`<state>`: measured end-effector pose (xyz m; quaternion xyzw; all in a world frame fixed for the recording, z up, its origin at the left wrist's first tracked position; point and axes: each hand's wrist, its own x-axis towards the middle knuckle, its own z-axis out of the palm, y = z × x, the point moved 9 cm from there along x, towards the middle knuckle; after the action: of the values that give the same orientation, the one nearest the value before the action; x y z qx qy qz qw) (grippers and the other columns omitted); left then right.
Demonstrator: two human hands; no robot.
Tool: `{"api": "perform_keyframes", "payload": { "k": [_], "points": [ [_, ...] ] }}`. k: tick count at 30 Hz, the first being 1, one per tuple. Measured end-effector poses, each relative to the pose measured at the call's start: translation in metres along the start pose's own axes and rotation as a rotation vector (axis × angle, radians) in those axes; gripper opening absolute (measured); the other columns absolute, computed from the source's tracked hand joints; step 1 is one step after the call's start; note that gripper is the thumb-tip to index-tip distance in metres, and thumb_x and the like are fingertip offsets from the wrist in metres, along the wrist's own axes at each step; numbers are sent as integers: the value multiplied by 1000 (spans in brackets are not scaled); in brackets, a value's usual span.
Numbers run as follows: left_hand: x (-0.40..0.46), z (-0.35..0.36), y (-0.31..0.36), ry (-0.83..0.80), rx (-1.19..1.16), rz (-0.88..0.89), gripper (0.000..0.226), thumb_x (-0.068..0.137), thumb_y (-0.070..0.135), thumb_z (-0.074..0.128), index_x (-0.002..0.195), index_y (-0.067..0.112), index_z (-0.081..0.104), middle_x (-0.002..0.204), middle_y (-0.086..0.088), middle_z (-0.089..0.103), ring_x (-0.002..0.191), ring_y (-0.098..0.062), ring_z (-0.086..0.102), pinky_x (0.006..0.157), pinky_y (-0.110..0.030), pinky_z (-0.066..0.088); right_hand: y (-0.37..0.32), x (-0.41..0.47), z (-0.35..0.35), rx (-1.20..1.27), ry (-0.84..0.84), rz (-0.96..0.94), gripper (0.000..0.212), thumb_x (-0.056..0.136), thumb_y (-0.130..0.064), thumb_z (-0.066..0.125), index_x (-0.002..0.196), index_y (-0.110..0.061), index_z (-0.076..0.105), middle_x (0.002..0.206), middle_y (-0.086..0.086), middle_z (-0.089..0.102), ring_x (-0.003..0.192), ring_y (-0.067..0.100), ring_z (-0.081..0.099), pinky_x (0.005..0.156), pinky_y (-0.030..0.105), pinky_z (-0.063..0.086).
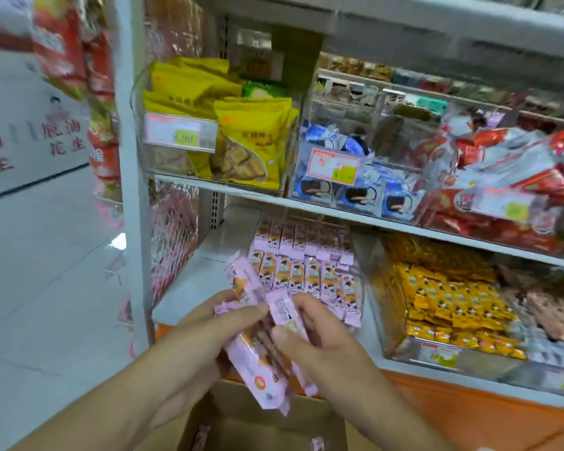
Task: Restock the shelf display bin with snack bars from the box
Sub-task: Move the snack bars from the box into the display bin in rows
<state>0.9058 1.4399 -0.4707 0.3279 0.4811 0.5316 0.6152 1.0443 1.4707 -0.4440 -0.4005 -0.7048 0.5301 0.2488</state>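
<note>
Both hands hold a bundle of pink snack bars (pixel 258 359) just above the open cardboard box (pixel 241 415) at the bottom of the view. My left hand (pixel 205 333) grips the bundle from the left, and my right hand (pixel 319 336) pinches bars from the right. Straight ahead on the lower shelf, rows of the same pink bars (pixel 310 271) lie side by side in a clear display bin whose walls I can barely make out. A few loose pink bars (pixel 201 436) lie inside the box.
A clear bin of yellow-orange packets (pixel 446 297) stands right of the pink bars. On the upper shelf (pixel 228 190) sit yellow bags (pixel 251 138), blue-white packs (pixel 355 187) and red packs (pixel 502 177). A white upright post (pixel 131 157) bounds the shelf at left, beside the aisle floor.
</note>
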Motion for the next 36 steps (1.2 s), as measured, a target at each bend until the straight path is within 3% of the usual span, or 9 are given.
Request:
{"api": "perform_keyframes", "payload": {
  "k": [4, 7, 10, 13, 15, 19, 22, 29, 36],
  "points": [
    [15, -3, -8, 124, 45, -23, 27, 94, 8, 67, 120, 12, 74, 114, -21, 76, 109, -46, 71, 105, -69, 46, 12, 8, 5, -37, 41, -15, 24, 105, -25, 62, 124, -40, 62, 116, -12, 74, 107, 11, 70, 96, 38, 57],
    [25, -5, -10, 201, 61, -37, 22, 94, 10, 68, 114, 10, 76, 108, -23, 77, 105, -50, 71, 99, -72, 48, 19, 15, 2, 24, 44, 27, 24, 105, -21, 63, 123, -37, 65, 113, -13, 75, 99, 13, 74, 82, 28, 60],
    [33, -13, 0, 291, 58, -21, 18, 90, 14, 73, 108, 11, 77, 107, -22, 77, 105, -47, 71, 100, -66, 48, 28, 23, -10, -43, 112, 2, 25, 101, -34, 67, 122, -47, 66, 127, -19, 64, 114, -2, 64, 102, 29, 52],
    [39, -21, 9, 327, 105, -1, 18, 89, 16, 76, 106, 12, 77, 104, -21, 78, 99, -45, 73, 98, -62, 52, 28, 26, -26, -87, 179, 4, 17, 99, -42, 68, 112, -53, 64, 118, -12, 60, 98, -1, 64, 89, 24, 53],
    [38, -25, 10, 332, 127, -6, 15, 89, 15, 76, 104, 13, 76, 100, -21, 78, 99, -50, 71, 95, -64, 54, 27, 24, -33, -17, 175, 21, 19, 100, -36, 68, 117, -45, 65, 105, -1, 67, 81, 10, 69, 70, 27, 60],
    [31, -25, 8, 301, 173, -20, 17, 91, 15, 74, 107, 13, 74, 95, -21, 79, 89, -51, 73, 92, -68, 55, 25, 17, -46, 53, 241, 28, 33, 98, -30, 72, 126, -44, 61, 105, -6, 75, 89, 20, 77, 69, 50, 65],
    [26, -22, 9, 288, 179, -19, 18, 91, 15, 75, 108, 16, 73, 94, -16, 80, 91, -48, 74, 95, -63, 56, 22, 13, -48, 75, 243, 17, 30, 100, -29, 69, 128, -37, 62, 103, -18, 76, 86, 14, 78, 66, 40, 64],
    [16, -19, 10, 271, 190, -8, 11, 89, 11, 76, 98, 17, 73, 88, -16, 80, 71, -36, 75, 91, -56, 57, 27, 8, -41, 321, 147, 21, 52, 75, -15, 85, 124, -21, 69, 107, 7, 73, 64, 29, 59, 66, 35, 52],
    [14, -17, 10, 242, 215, 10, 10, 90, 10, 75, 98, 15, 76, 90, -16, 80, 76, -41, 76, 83, -48, 58, 26, 10, -38, 771, 89, 113, 49, 88, -15, 55, 134, 2, 55, 103, 26, 71, 77, 30, 66, 49, 33, 50]
  ]
}}
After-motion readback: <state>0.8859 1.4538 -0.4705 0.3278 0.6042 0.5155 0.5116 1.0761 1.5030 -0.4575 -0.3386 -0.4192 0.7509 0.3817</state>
